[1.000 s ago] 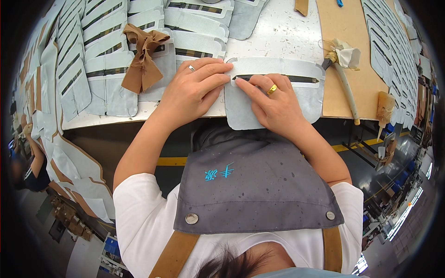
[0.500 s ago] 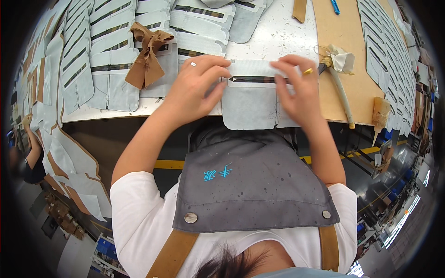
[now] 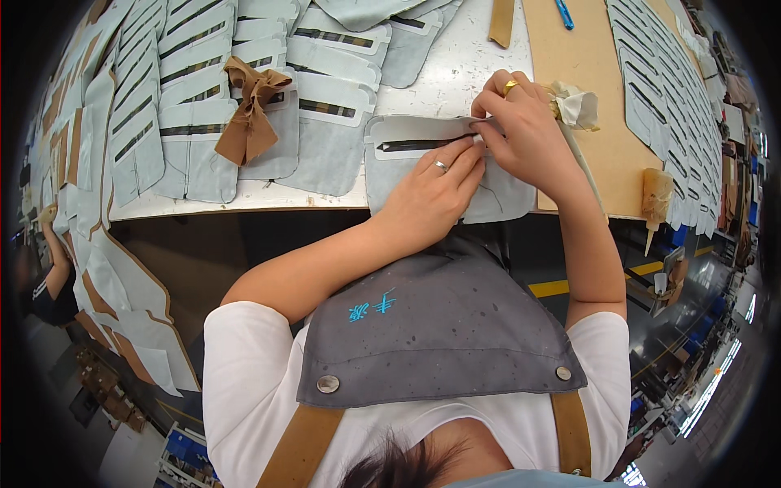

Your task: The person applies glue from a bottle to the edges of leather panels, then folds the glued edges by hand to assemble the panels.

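A light grey fabric or leather panel [image 3: 386, 180] with a dark zip-like slot [image 3: 407, 146] lies at the table's near edge, its lower part overhanging. My left hand [image 3: 435, 191] rests flat on it, fingers stretched out together, fingertips at the slot. Above and to the right, my right hand [image 3: 519, 126] pinches the panel's upper edge near the slot's right end; the edge is slightly lifted there. My fingers hide the slot's right part. Just beyond the right hand lies a pale-handled tool with a white wrapped head [image 3: 578, 108].
Rows of similar grey panels [image 3: 333, 154] cover the left, with a knotted brown cloth [image 3: 250, 110] on top. At right a tan board [image 3: 590, 45] carries a blue pen [image 3: 565, 14], a glue bottle [image 3: 656, 195] and more panels [image 3: 651, 89]. A brown strip [image 3: 502, 23] lies at the back.
My left hand has moved right and down, from the panel's left end onto its middle. The right hand now pinches the upper edge, which has lifted a little.
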